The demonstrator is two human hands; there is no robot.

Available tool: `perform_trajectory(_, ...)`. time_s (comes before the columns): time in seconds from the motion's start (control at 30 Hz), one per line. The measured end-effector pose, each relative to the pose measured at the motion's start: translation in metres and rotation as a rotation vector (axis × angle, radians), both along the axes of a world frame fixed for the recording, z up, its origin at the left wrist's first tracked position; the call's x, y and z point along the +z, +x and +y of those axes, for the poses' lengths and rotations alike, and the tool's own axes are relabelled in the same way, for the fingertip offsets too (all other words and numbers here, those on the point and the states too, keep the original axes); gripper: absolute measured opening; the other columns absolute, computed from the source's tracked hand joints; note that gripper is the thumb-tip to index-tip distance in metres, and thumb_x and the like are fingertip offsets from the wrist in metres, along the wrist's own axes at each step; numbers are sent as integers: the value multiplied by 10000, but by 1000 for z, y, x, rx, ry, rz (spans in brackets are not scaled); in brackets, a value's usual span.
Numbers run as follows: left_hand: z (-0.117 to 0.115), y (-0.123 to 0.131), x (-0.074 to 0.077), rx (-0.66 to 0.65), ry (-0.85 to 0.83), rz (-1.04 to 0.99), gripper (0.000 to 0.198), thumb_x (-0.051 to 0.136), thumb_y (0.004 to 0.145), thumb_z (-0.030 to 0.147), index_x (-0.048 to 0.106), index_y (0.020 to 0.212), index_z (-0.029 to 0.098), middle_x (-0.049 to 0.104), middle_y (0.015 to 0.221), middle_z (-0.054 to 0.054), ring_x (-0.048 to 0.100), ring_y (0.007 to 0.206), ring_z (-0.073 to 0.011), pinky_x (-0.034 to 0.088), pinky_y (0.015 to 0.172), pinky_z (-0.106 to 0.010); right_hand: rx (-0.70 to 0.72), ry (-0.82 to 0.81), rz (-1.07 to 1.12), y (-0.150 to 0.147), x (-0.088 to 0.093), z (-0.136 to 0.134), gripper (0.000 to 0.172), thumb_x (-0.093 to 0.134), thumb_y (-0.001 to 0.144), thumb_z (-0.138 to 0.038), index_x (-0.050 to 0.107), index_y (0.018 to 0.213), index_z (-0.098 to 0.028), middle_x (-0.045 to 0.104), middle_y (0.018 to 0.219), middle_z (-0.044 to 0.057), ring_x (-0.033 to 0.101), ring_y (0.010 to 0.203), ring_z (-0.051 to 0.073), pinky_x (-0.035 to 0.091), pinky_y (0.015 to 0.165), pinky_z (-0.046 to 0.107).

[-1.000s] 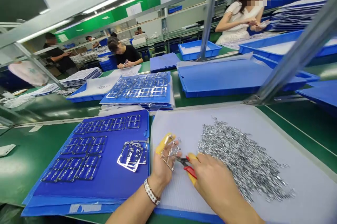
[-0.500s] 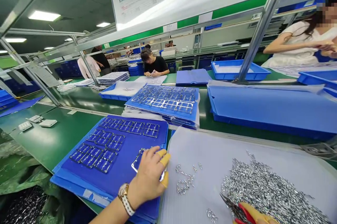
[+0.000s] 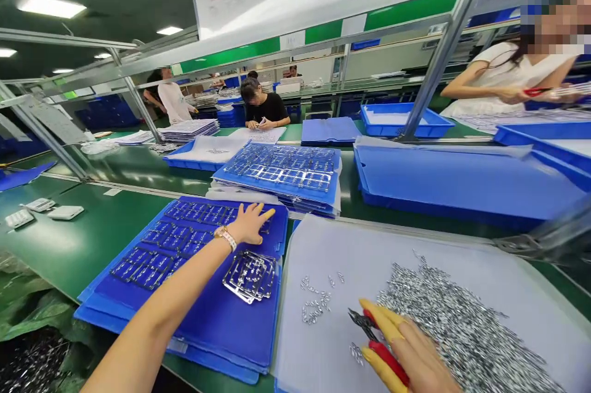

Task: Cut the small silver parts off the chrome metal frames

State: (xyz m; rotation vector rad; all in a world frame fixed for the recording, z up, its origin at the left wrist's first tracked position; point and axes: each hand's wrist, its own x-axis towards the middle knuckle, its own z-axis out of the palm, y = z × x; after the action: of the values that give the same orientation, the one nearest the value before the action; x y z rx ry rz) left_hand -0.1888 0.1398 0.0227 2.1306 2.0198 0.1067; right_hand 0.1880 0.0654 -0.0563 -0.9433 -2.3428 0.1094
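Observation:
My left hand (image 3: 252, 224), with yellow finger covers, reaches across a blue sheet (image 3: 258, 334). Its fingers are spread over the right end of the far row of metal frames (image 3: 198, 212), partly hiding a frame there. Nearer to me, several loosely stacked metal frames (image 3: 250, 277) lie on the sheet, below my left wrist. My right hand (image 3: 415, 353), also with yellow finger covers, is closed around red-handled nippers (image 3: 381, 350). The dark tips point up and left, above a white sheet (image 3: 318, 245) beside a large heap of small silvery metal pieces (image 3: 457, 313).
A stack of sheets with more metal frames (image 3: 281, 171) stands behind the blue sheet. To its right is a large blue tray (image 3: 462, 186). Small white cases (image 3: 64, 212) lie at left. A metal post (image 3: 436, 60) rises behind the trays. Co-workers sit across the bench.
My left hand has moved forward from the stacked frames to the far row, uncovering the stack. My right hand has come further into view with the nippers, moving left. The view has shifted slightly.

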Motion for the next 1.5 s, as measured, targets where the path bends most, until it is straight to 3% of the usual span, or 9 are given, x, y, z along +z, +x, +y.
perform_trajectory(0.13,25,-7,-6,-35,-35,-115,929,796,507,247,455,1371,258,480,1333,-190,332,1274,-460,53,1005,-718,21,-82,-1,5,3,-9,502,522,906,-345,390,1388,-288,625,1159,50,595,1066,182,510,857,277)
perform_trajectory(0.27,1,11,7,-68,27,-370,860,676,707,449,299,1460,277,474,1314,-145,446,1191,-350,290,1025,-548,-71,-113,-44,15,1,-10,456,519,894,-359,441,1335,-278,638,1112,44,622,999,183,525,813,286)
perform_trajectory(0.3,-10,23,9,-78,26,-528,794,581,784,503,247,1475,298,464,1333,-127,489,1148,-306,361,987,-491,-87,-104,-51,14,2,-9,437,504,896,-346,448,1322,-269,639,1102,47,625,981,186,525,802,293)
perform_trajectory(0.43,-52,86,7,-14,-254,-1861,644,350,867,642,377,1406,291,545,1239,-119,607,916,-264,460,831,-495,-108,22,-22,-8,18,-7,381,464,910,-306,466,1277,-203,636,1062,79,610,943,204,500,785,326)
perform_trajectory(0.53,-68,131,-6,80,-461,-2200,618,366,883,612,458,1355,224,623,1107,-120,631,843,-241,474,779,-422,-91,152,3,-31,36,-9,370,479,907,-302,487,1249,-161,632,1000,97,581,897,229,457,789,369)
perform_trajectory(0.67,-69,162,-26,195,-505,-2311,595,424,884,577,474,1342,199,649,1108,-125,639,775,-201,465,719,-335,-130,172,-54,-48,53,-14,359,525,861,-230,534,1216,-176,634,949,88,540,848,239,393,727,367)
perform_trajectory(0.9,-65,171,-55,237,-519,-2272,636,455,876,573,475,1340,138,684,1027,-155,655,867,-237,455,754,-317,-229,188,-140,-58,53,-11,434,680,746,-252,582,1160,-165,637,854,55,500,778,228,332,672,362)
perform_trajectory(1.17,-66,170,-54,252,-478,-2230,592,471,875,562,550,1269,127,683,1044,-151,653,910,-247,460,844,-352,-266,146,-254,-64,60,-10,390,697,740,-286,600,1104,-187,630,846,43,505,771,224,317,678,372)
perform_trajectory(1.5,-68,168,-51,311,-421,-2158,542,489,880,529,551,1272,160,682,1037,-133,651,794,-207,467,645,-274,-294,139,-404,-67,72,-17,376,651,756,-214,602,1126,-166,630,836,66,526,768,244,324,673,398)
